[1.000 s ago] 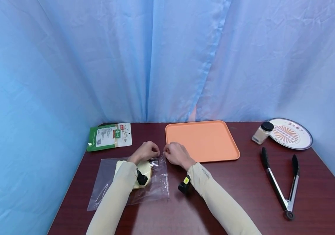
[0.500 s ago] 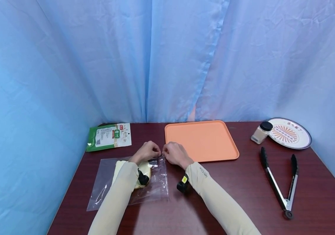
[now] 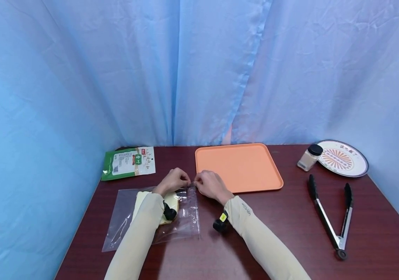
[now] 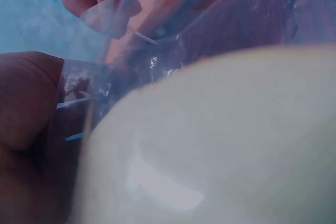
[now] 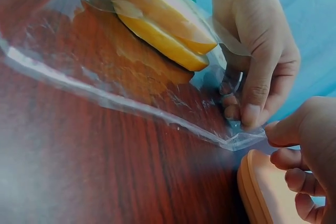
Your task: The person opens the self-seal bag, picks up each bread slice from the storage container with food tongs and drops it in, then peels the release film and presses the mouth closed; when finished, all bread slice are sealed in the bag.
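Observation:
A clear plastic bag [image 3: 188, 219] lies flat on the dark wooden table, its open-end strip facing right. Inside it are pale slices with a golden edge, which look like bread [image 5: 157, 30]; the left forearm covers part of them in the head view. At the bag's far right corner, my left hand [image 3: 174, 181] pinches the film between thumb and fingers. Just to its right, my right hand [image 3: 211, 184] pinches the very tip of the same corner, as the right wrist view shows. Bread [image 4: 210, 124] seen through film fills most of the left wrist view.
An orange tray [image 3: 238, 167] lies right behind the right hand. A green and white packet [image 3: 129, 163] is at the back left. To the right are a black-lidded jar [image 3: 309, 157], a patterned plate [image 3: 343, 157] and tongs [image 3: 325, 221]. Blue curtains [image 3: 132, 77] hang behind.
Both hands keep their pinch on the bag's corner with only slight shifts. The whole head view has drifted a little to the left.

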Available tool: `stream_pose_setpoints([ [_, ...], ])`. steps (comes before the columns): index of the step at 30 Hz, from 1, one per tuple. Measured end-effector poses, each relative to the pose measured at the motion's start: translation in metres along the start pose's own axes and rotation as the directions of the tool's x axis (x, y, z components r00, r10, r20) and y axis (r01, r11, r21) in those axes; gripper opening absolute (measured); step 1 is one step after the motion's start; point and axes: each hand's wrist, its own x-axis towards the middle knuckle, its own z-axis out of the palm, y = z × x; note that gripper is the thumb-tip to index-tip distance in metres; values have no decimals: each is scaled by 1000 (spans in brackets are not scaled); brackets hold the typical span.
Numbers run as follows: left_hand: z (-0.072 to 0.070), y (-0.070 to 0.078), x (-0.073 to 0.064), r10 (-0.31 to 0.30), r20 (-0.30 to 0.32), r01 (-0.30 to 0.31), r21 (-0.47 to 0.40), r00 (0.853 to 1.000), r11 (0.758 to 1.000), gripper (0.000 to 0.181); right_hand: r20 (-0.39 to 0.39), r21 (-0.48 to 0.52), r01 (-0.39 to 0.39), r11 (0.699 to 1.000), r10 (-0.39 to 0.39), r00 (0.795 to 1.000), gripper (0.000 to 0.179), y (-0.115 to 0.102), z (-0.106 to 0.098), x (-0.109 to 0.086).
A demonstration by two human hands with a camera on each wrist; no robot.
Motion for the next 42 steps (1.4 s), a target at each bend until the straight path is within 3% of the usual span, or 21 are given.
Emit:
stream_pose_setpoints([
  [8, 2, -2, 0, -5, -12, 5, -11, 1000, 1000, 10, -66, 49, -7, 999, 10, 998, 9, 4, 1, -12],
  [18, 2, -3, -2, 6, -25, -7, -13, 1000, 1000, 9, -90, 85, -12, 996, 20, 996, 7, 11, 1, -29],
  [29, 3, -3, -3, 25, -28, -26, -15, 999, 1000, 9, -118, 81, -9, 997, 19, 993, 6, 15, 0, -47],
  [42, 3, -5, -2, 32, -33, -32, -10, 999, 999, 10, -189, 38, 47, 998, -39, 981, 4, 19, -1, -67],
])
